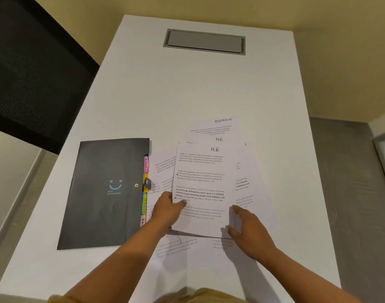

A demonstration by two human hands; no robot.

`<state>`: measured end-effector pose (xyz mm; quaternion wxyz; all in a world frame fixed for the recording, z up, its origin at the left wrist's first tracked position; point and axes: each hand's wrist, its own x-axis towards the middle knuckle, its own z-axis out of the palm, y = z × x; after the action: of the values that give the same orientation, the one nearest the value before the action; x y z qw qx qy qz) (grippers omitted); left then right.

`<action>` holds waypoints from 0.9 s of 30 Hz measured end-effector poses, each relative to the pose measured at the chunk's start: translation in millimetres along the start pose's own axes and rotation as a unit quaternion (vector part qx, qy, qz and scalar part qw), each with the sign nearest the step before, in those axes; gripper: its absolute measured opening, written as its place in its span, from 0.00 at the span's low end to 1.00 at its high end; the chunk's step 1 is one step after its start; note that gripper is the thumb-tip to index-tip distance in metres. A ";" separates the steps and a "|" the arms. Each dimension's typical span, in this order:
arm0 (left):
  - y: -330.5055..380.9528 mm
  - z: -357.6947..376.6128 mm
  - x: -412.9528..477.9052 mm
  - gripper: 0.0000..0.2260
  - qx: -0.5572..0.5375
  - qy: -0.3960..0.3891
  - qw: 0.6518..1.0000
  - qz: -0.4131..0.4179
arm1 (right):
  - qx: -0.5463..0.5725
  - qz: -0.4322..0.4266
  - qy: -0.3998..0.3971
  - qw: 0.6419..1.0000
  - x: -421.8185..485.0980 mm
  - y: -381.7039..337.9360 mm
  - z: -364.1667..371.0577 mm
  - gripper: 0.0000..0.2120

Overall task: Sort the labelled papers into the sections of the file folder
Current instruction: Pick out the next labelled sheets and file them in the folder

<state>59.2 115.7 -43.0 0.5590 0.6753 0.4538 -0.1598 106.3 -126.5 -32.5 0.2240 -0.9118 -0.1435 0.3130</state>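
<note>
Fingers (179,203) of the left hand (165,212) are pinching the white printed HR sheet (201,182) at nine o'clock. The right hand (247,228) is touching its three o'clock edge; whether it is gripping is unclear.

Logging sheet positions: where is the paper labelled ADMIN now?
Head view: the ADMIN paper lies farthest up the table, partly under an HR sheet, right of the black folder.

A white rectangular table with a matte top (187,95) fills the middle, running away to a pale yellow painted wall (318,14). A grey rectangular metal cable flap (204,41) sits flush in the table's far end. At upper left stands the black mesh back of an office chair (34,73), close by the table's left edge. Grey carpeted floor (351,182) shows to the right, under soft, even light
</note>
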 end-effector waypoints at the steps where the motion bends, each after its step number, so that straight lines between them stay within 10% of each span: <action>1: 0.8 1.0 1.7 0.14 0.001 0.005 1.000 0.003 | 0.016 0.010 0.012 1.000 2.7 -0.7 -1.2 0.30; 7: 10.0 5.4 11.1 0.09 0.002 0.040 0.999 0.017 | -0.080 0.006 0.008 0.997 8.4 -3.5 -10.5 0.25; 14: 32.7 13.2 20.7 0.29 -0.077 0.083 0.992 -0.049 | -0.163 -0.008 -0.018 0.986 8.1 -7.0 -11.3 0.29; 20: 44.8 5.6 31.7 0.19 -0.167 0.030 0.977 -0.128 | -0.254 -0.049 -0.048 0.965 11.5 -13.5 -13.9 0.36; 27: 37.3 -2.4 34.1 0.03 -0.038 0.004 0.999 -0.003 | -0.228 -0.019 -0.052 0.972 19.8 -24.0 -15.6 0.34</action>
<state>106.4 134.0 -44.1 0.5819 0.6530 0.4635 -0.1416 128.5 -102.9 -19.6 0.0077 -0.9183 -0.2396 0.3151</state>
